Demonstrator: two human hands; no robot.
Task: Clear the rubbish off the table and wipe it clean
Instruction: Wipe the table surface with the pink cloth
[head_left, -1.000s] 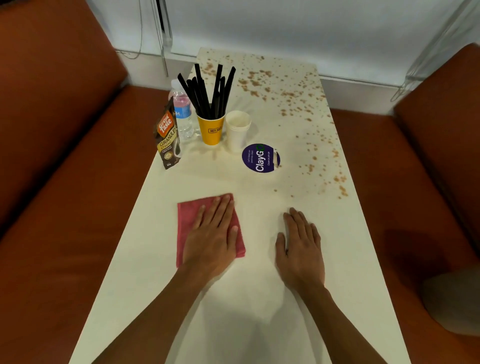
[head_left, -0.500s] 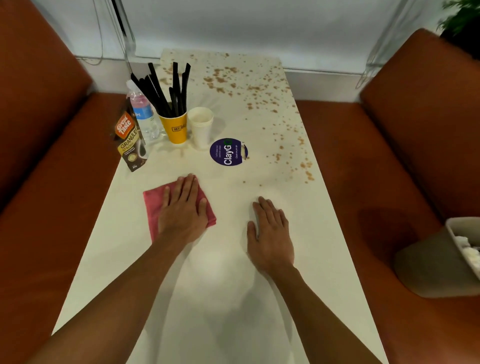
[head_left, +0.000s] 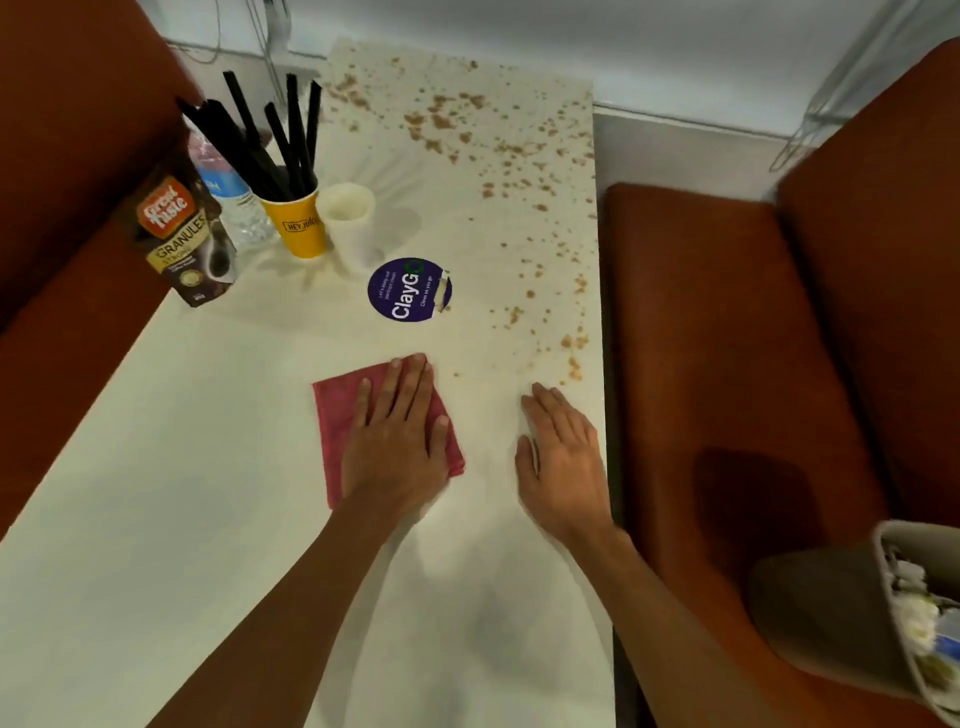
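Your left hand (head_left: 397, 441) lies flat on the red cloth (head_left: 335, 421), fingers straight and close together, palm pressing down and gripping nothing. The cloth is folded and sits on the white table (head_left: 156, 519) near the middle, with its edges showing at the hand's nine and three o'clock.

Your right hand (head_left: 563, 462) is at three o'clock from the left one, apart from the cloth. It also lies flat on the bare tabletop with its fingers extended, holding nothing, close to the table's right edge.

Taking the wall end of the table as twelve o'clock, brown crumbs (head_left: 467, 130) are scattered from twelve round to about two o'clock of your hands, the nearest just beyond your right fingertips. A round purple sticker (head_left: 409, 289) marked ClayGo lies at twelve o'clock from the cloth, near it but not touching.

At about ten to eleven o'clock stands a cluster: a yellow cup (head_left: 298, 228) full of black straws (head_left: 270, 140), a white cup (head_left: 348, 218) just beside it, a water bottle (head_left: 234, 197) behind, and a coffee granules pouch (head_left: 182, 239) at the table's left edge.

At four o'clock, on the orange bench (head_left: 727, 338), a beige bin (head_left: 831, 613) holds crumpled white rubbish
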